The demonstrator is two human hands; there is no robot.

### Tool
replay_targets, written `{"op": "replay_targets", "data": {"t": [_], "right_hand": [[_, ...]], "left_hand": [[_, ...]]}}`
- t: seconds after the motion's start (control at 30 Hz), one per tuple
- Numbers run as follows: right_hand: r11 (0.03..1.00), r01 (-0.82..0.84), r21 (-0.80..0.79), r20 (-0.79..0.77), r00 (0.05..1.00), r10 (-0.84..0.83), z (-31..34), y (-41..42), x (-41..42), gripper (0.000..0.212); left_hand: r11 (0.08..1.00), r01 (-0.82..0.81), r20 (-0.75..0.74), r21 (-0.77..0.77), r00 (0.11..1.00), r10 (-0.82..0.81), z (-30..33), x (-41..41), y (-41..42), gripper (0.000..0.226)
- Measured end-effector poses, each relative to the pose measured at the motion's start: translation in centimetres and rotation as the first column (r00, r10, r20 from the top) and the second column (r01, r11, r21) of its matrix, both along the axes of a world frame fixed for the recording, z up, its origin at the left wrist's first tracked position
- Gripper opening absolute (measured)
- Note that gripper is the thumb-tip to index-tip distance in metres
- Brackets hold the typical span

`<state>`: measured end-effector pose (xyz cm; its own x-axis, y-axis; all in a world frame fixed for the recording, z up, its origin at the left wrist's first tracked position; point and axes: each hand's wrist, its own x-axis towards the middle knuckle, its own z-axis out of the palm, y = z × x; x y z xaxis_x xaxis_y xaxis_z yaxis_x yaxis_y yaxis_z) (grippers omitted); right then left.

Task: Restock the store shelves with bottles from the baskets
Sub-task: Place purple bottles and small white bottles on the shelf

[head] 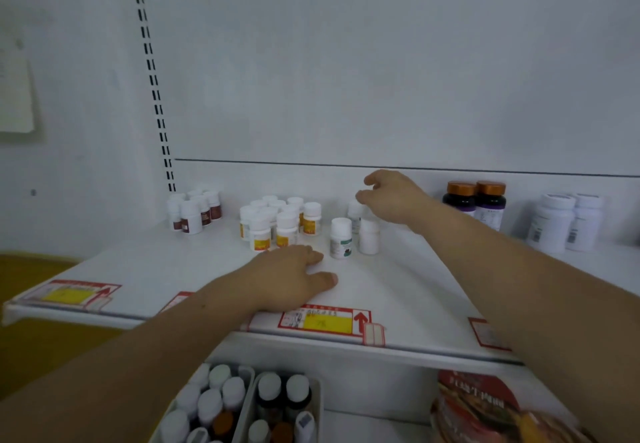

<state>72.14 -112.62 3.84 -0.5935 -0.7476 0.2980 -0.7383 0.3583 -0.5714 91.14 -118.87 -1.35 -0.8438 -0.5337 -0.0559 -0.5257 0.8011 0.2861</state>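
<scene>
On the white shelf (180, 269) stand groups of small white bottles: red-labelled ones (194, 215) at the back left, yellow-labelled ones (277, 222) in the middle, and three green-labelled ones (341, 238) to their right. My left hand (294, 276) rests flat on the shelf in front of the yellow-labelled group, holding nothing. My right hand (391, 198) hovers above the rear green-labelled bottle (355, 212) with loosely curled fingers; no bottle is visibly in its grasp. Two white baskets (251, 404) of white-capped bottles sit below the shelf edge.
Two dark bottles with orange caps (476, 201) and larger white bottles (564, 222) stand at the shelf's back right. Red and yellow price tags (325, 321) line the front edge. A red printed package (485, 408) lies at the lower right. A slotted upright (156, 96) runs up the left.
</scene>
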Motion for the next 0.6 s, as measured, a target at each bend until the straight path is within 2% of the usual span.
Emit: {"op": "replay_targets", "data": {"t": [0.13, 0.23, 0.37, 0.43, 0.47, 0.53, 0.6], "right_hand": [[0.981, 0.041, 0.192, -0.125, 0.992, -0.017, 0.8, -1.8, -0.7, 0.043], [0.925, 0.068, 0.374, -0.211, 0.977, 0.013, 1.1, -3.2, -1.4, 0.037], [0.870, 0.169, 0.462, -0.354, 0.935, 0.006, 0.9, -4.8, -2.5, 0.037], [0.892, 0.176, 0.416, -0.376, 0.927, -0.008, 0.5, -5.0, -2.8, 0.029], [0.927, 0.159, 0.340, -0.362, 0.932, -0.027, 0.4, -5.0, -3.0, 0.027], [0.990, 0.110, 0.085, -0.267, 0.960, -0.084, 0.6, -4.3, -2.7, 0.026], [0.980, 0.054, -0.192, -0.055, 0.996, -0.065, 1.2, -3.1, -1.6, 0.020]], "left_hand": [[1.000, -0.012, -0.018, 0.009, 1.000, 0.012, -0.4, 0.0, -0.1, 0.065], [1.000, -0.024, -0.032, 0.015, 0.999, 0.025, -0.5, 0.0, -0.1, 0.064], [0.999, -0.030, -0.035, 0.022, 0.999, 0.031, -0.4, 0.1, -0.1, 0.064], [0.999, -0.036, -0.035, 0.025, 0.999, 0.037, -0.4, 0.1, -0.1, 0.064], [0.999, -0.039, -0.038, 0.028, 0.998, 0.040, -0.4, 0.1, -0.1, 0.064], [0.999, -0.039, -0.042, 0.026, 0.998, 0.040, -0.4, 0.1, -0.1, 0.064], [0.999, -0.028, -0.039, 0.018, 0.999, 0.029, -0.4, 0.1, -0.1, 0.065]]}}
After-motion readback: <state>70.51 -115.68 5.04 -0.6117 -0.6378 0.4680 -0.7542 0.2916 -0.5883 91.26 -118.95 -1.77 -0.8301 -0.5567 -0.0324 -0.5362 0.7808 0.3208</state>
